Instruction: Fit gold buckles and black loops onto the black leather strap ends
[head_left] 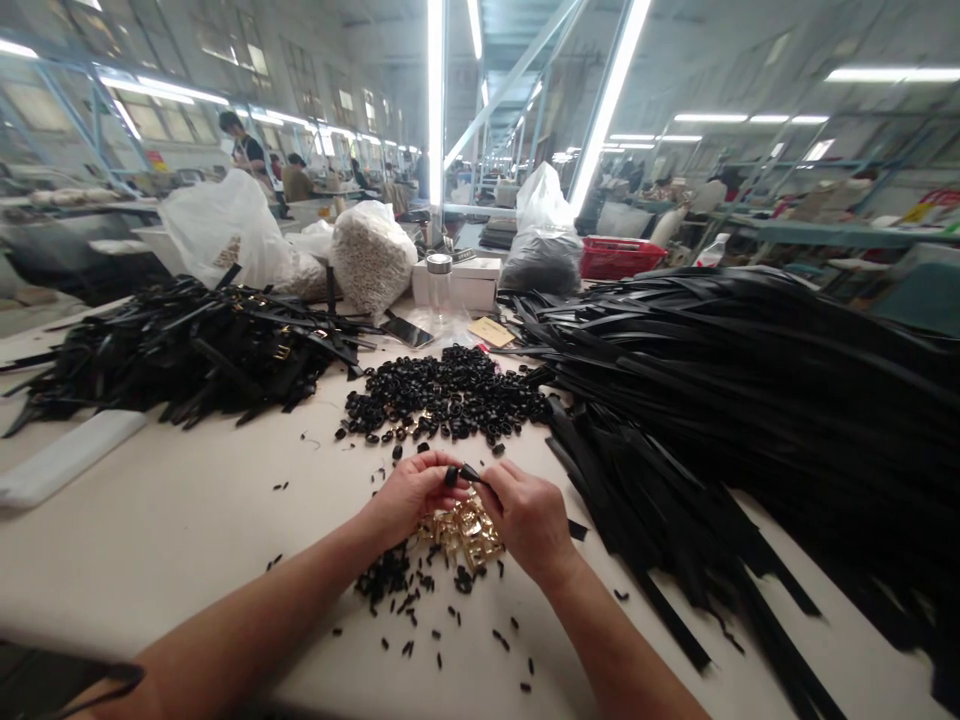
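Note:
My left hand pinches a small black loop between thumb and fingers. Close against it, my right hand is closed on a black strap, whose tip points toward the loop. Whether the tip has entered the loop I cannot tell. Under both hands lies a heap of gold buckles, partly hidden by them. Small black pieces are scattered around and in front of the buckles. Just beyond my hands spreads a pile of black loops.
Long black straps cover the table's right side. A heap of black straps with buckles lies at left, near a white flat bar. Behind stand bags of small parts, a glass jar and a phone. People work farther off.

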